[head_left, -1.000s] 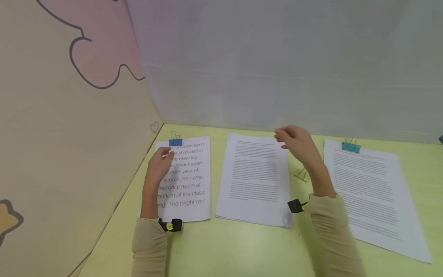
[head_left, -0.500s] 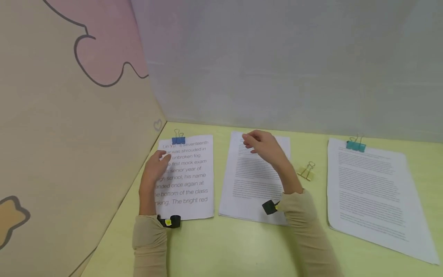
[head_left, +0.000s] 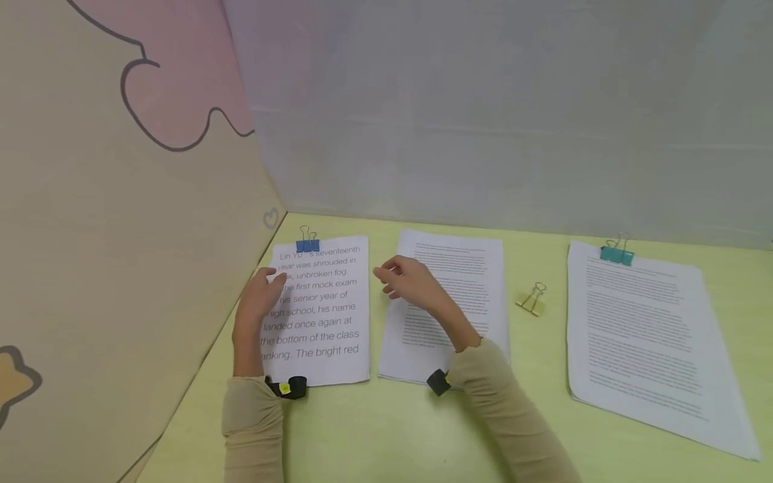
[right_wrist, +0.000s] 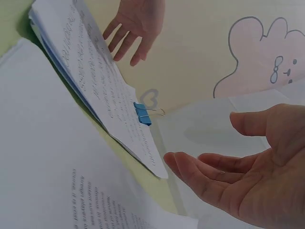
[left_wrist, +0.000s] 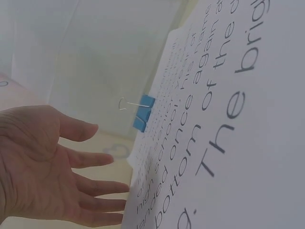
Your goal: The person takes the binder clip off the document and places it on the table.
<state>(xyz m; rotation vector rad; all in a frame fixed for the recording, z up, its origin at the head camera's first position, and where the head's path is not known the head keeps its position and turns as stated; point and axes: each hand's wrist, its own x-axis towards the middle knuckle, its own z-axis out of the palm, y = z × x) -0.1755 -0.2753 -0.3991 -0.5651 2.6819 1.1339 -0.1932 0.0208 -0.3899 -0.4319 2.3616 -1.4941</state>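
My left hand is at the left edge of a large-print paper stack, fingers spread and relaxed with nothing in them, as the left wrist view also shows. A blue binder clip grips that stack's top edge, its wire handles standing up. Over the left side of the middle, small-print stack hovers my right hand. Its fingers are loosely bent and hold nothing in the right wrist view. No clip shows on the middle stack; a yellow binder clip lies on the table to its right.
At the right lies another printed stack with a teal binder clip on its top edge. A painted wall borders the pale green table on the left, and a grey sheet hangs behind.
My right hand has moved left, from beside the yellow clip across the middle stack to its left side. The left hand has drawn slightly back and left from near the blue clip.
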